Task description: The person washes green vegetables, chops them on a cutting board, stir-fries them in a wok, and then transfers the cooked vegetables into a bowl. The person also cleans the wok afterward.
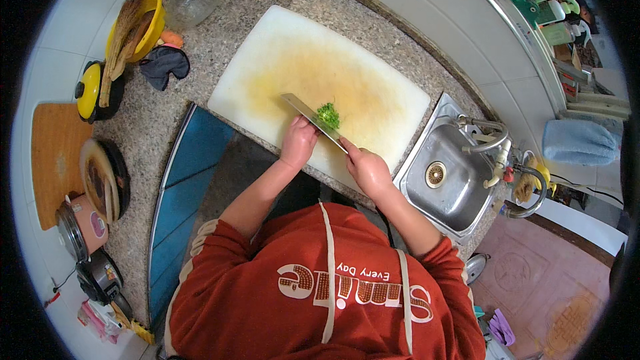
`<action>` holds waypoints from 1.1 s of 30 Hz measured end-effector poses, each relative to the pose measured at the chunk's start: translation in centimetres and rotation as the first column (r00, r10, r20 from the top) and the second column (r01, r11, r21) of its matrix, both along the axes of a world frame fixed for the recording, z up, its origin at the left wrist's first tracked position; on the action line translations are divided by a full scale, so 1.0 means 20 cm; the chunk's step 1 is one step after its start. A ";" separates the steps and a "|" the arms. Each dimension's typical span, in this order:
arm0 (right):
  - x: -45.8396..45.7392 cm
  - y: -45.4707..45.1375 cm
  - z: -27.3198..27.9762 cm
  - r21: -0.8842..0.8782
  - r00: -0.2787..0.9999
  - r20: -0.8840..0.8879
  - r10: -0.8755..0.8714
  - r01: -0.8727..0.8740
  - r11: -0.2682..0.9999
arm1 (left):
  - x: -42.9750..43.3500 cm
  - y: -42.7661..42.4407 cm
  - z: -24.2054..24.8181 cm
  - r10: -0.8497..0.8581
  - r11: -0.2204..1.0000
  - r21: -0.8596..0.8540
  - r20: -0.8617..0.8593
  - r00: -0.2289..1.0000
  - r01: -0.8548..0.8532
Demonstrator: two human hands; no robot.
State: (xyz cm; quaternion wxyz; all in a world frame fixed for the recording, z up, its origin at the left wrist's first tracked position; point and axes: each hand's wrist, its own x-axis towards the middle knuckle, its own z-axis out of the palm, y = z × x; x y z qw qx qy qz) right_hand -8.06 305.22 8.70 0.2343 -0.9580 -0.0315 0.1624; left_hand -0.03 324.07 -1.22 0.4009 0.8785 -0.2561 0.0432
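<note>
A white plastic cutting board (345,75) with yellow-brown stains lies in front of me. My right hand (367,167) is closed around the handle end of a kitchen knife (305,110), whose wide blade slants up and left over the board. A small pile of chopped green herbs (328,116) rests beside the blade, on its far right side. My left hand (299,141) is at the near left side of the blade, its fingers bent and close to the metal. The blade partly hides the fingertips, so whether they hold anything does not show.
A steel sink (450,175) with a faucet (492,135) is set in the counter to the right. At the left stand a yellow basket (159,20) holding a straw brush, a yellow-lidded pot (90,91), a dark oven mitt (165,66) and a glass bowl (194,2).
</note>
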 end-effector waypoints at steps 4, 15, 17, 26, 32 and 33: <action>0.00 0.00 0.01 0.032 0.995 0.096 -0.010 0.007 0.999 | -0.01 -0.01 0.01 -0.001 1.000 0.015 -0.036 0.999 0.001; -0.01 0.00 0.01 0.049 1.000 -0.007 -0.012 0.013 0.999 | -0.02 0.00 0.01 0.021 1.000 0.002 0.022 1.000 -0.021; -0.01 0.00 0.02 0.072 1.000 -0.021 -0.006 0.008 0.997 | -0.03 0.01 0.01 0.055 0.998 0.017 0.041 0.998 -0.056; -0.04 0.00 -0.02 0.066 1.000 0.015 0.026 -0.027 0.997 | -0.07 0.06 0.00 0.106 0.992 -0.066 -0.020 0.994 -0.108; -0.05 0.01 -0.03 0.048 0.999 -0.032 0.021 -0.019 0.999 | -0.10 0.12 0.02 0.129 0.990 -0.041 -0.125 0.984 -0.135; -0.04 0.01 -0.02 0.042 0.999 -0.035 0.024 -0.022 0.999 | -0.11 0.13 0.03 0.125 0.991 -0.035 -0.127 0.984 -0.130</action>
